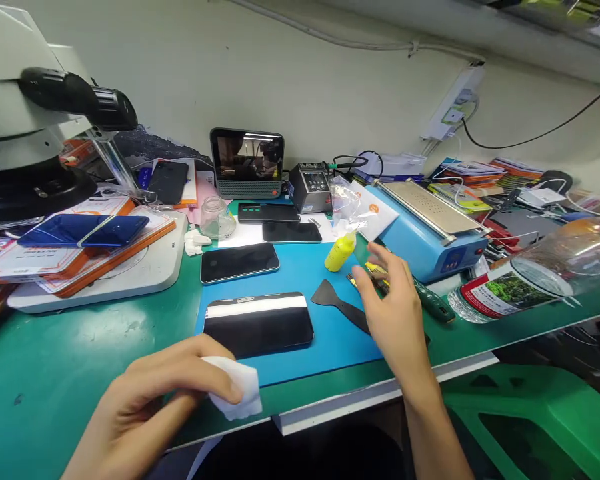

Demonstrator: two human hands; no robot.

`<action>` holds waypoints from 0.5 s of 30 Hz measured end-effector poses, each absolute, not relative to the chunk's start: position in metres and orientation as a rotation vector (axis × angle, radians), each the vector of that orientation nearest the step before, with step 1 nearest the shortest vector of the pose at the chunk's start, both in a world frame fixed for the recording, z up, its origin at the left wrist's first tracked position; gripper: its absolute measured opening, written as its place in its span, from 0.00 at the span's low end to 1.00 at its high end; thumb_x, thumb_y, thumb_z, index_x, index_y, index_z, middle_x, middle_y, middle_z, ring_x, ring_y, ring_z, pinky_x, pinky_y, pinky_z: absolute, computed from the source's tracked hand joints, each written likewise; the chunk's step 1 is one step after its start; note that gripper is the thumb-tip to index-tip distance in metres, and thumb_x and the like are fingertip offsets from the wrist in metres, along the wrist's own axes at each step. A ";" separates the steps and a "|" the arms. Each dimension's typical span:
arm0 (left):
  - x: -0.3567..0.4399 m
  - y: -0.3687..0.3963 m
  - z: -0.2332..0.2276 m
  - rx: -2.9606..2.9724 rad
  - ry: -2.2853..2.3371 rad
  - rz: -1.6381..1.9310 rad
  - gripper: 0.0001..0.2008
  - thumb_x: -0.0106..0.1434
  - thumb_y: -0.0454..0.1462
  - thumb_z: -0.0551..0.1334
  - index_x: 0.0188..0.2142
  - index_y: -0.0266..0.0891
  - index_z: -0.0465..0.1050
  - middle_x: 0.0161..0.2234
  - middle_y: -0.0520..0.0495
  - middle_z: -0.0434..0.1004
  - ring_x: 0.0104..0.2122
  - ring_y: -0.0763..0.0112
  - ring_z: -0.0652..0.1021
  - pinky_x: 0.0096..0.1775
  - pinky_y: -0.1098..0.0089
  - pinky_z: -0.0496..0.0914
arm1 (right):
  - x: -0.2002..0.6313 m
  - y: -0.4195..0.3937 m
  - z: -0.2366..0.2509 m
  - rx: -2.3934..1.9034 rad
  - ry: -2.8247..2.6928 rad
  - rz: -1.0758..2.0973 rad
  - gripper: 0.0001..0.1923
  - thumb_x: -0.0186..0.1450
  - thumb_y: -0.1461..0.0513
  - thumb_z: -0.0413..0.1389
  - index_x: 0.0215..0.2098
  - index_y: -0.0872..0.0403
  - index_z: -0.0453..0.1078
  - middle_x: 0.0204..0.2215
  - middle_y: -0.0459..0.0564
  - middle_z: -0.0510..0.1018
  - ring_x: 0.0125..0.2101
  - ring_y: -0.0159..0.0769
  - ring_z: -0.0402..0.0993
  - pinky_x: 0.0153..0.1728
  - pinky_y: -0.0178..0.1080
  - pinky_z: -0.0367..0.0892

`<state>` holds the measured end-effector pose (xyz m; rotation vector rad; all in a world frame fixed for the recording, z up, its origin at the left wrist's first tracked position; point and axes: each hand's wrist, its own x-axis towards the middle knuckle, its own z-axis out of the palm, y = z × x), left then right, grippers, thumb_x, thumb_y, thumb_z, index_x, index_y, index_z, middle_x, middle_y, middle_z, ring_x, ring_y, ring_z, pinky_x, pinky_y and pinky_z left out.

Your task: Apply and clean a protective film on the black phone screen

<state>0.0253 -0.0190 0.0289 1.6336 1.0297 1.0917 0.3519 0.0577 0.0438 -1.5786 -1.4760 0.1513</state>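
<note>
My left hand (150, 400) pinches the white wipe (240, 393); my right hand (395, 307), fingers loosely apart, could topple the yellow bottle (340, 252).

The left hand (155, 393) pinches a white wipe (240, 393) beside a phone (259, 323); the right hand (395, 307) reaches over yellow tweezers (367, 272).

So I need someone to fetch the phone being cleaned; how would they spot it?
Find the blue mat on the green bench. The phone lies nearest its front edge, by the left hand holding a white wipe. Only it has a white band across its top.
</note>
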 end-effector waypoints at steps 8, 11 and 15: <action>0.005 -0.015 0.035 1.012 1.221 1.195 0.22 0.68 0.59 0.71 0.32 0.45 0.82 0.35 0.48 0.85 0.35 0.68 0.81 0.37 0.77 0.77 | 0.364 0.113 0.039 -1.616 -1.614 0.261 0.24 0.69 0.48 0.65 0.58 0.50 0.78 0.57 0.61 0.86 0.60 0.64 0.81 0.63 0.66 0.73; 0.000 -0.016 0.038 0.969 1.245 1.232 0.27 0.63 0.64 0.73 0.28 0.44 0.81 0.32 0.47 0.85 0.34 0.65 0.84 0.35 0.76 0.80 | 0.357 0.094 0.049 -1.548 -1.601 0.257 0.27 0.71 0.45 0.66 0.63 0.46 0.77 0.60 0.55 0.85 0.61 0.59 0.81 0.65 0.62 0.74; -0.013 -0.022 0.030 0.884 1.700 1.279 0.24 0.55 0.61 0.81 0.37 0.47 0.84 0.36 0.54 0.89 0.38 0.72 0.86 0.40 0.86 0.78 | 0.342 0.049 0.058 -1.470 -1.723 0.290 0.25 0.74 0.46 0.64 0.67 0.39 0.77 0.57 0.48 0.86 0.52 0.50 0.87 0.57 0.52 0.81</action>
